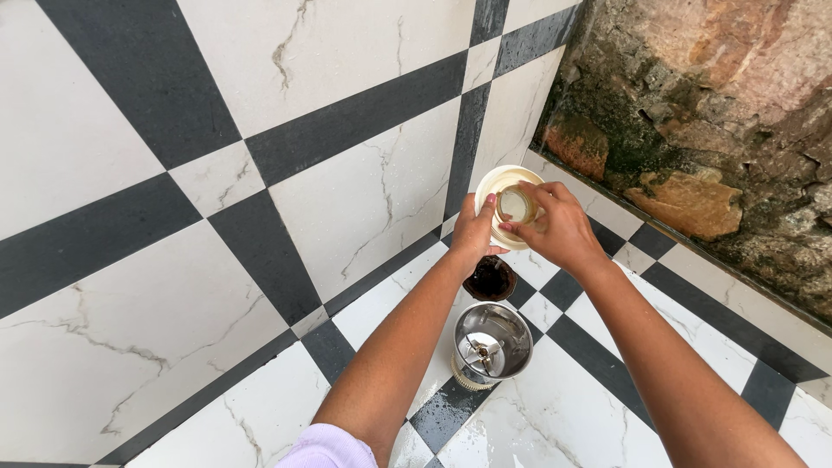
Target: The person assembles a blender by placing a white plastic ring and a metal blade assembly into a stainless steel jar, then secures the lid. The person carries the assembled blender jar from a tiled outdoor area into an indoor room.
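My left hand (475,232) grips the left edge of a round cream-white lid (497,179), held up on edge in front of the tiled wall. My right hand (561,227) pinches a small clear round cap (516,205) at the middle of that lid. Below my hands, on the tiled floor, stands an open steel grinder jar (492,344) with its blade showing inside. Just behind the jar lies a small dark round piece (490,279), partly hidden by my left wrist.
The white marble-look wall tiles (329,191) with black diagonal bands fill the left. A rough, mossy brown stone wall (711,130) rises at the right. Black and white floor tiles (598,407) spread around the jar. A lilac cloth (325,449) shows at the bottom edge.
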